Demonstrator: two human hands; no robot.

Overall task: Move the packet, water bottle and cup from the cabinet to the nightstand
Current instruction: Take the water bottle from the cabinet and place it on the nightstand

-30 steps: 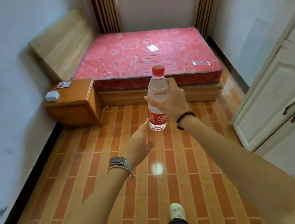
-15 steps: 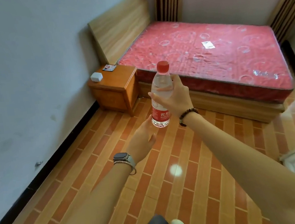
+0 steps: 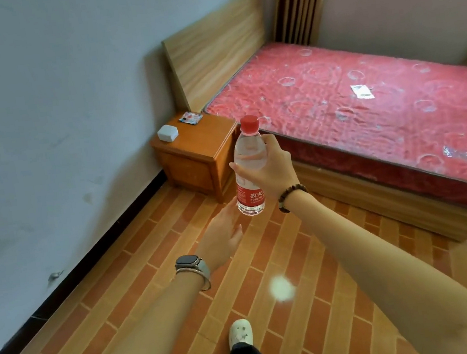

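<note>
Clear plastic water bottle [image 3: 248,172], slim and round, red screw cap on top, red label with white characters round the lower half; upright, held in mid-air above the floor [image 3: 139,279], in front of the nightstand [image 3: 194,152]. Right hand [image 3: 269,169] wrapped round the bottle's upper body, fingers closed on it, dark beaded bracelet at the wrist. Left hand [image 3: 219,237] just below and beside the bottle's base, fingers loosely spread, holding nothing; watch on the wrist. Glossy floor of orange-brown brick-shaped tiles. Boxy, varnished wood nightstand carrying a small flat packet [image 3: 190,118] and a white rounded box [image 3: 167,133]. Alongside, red patterned mattress [image 3: 350,109] under shiny plastic wrap.
</note>
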